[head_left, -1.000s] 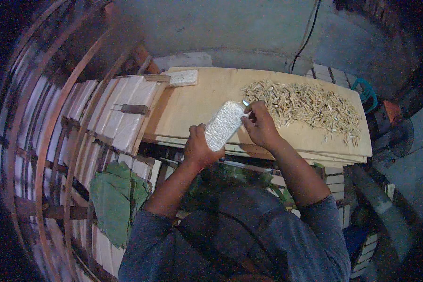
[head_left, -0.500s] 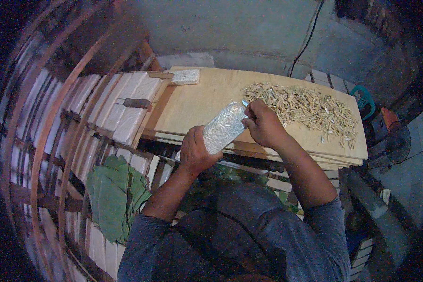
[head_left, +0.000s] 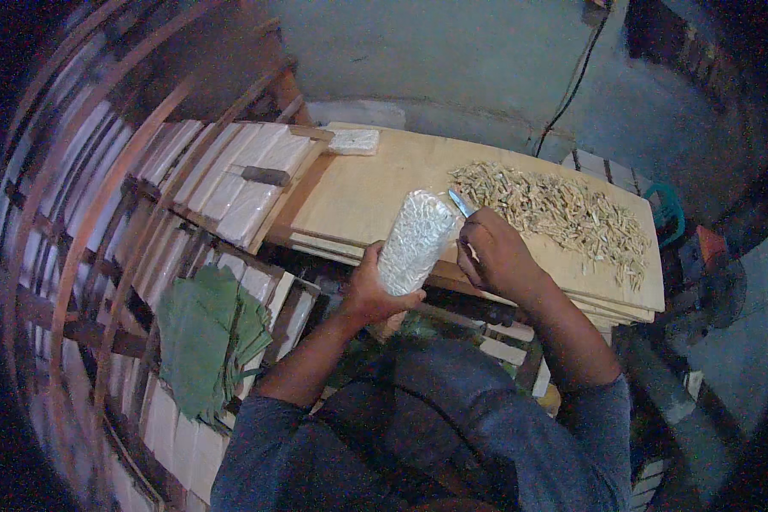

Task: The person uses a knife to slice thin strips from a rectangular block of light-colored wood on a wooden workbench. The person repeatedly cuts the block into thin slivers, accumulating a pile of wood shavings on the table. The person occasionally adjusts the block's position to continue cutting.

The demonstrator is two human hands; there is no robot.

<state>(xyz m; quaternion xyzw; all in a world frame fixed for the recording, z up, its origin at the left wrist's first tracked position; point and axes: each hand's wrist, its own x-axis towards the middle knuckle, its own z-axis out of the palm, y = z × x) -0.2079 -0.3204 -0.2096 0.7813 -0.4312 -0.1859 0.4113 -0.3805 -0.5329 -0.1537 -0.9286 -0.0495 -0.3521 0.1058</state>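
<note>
My left hand (head_left: 379, 292) is wrapped round the lower end of a pale, bumpy block in shiny clear plastic, which looks like tempeh (head_left: 416, 239). The block is held tilted above the board's near edge, its upper end leaning right. My right hand (head_left: 497, 254) is closed on a small knife (head_left: 462, 203); the handle is hidden in the fist. Its bright blade points up and left, close beside the block's upper right corner. Whether the blade touches the plastic, I cannot tell. Beyond the knife, a heap of short pale slivers (head_left: 563, 218) lies on the wooden board (head_left: 375, 192).
Another wrapped block (head_left: 353, 142) lies at the board's far left corner. Wooden racks on the left carry many white blocks (head_left: 256, 175), with a dark-handled tool (head_left: 265, 176) on top. Green leaves (head_left: 205, 341) are stacked near my left arm. A teal basket (head_left: 666, 213) stands beyond the right end.
The block has turned more upright and shifted slightly right. My right hand has moved right and down, away from the block's edge, and more of the knife blade shows.
</note>
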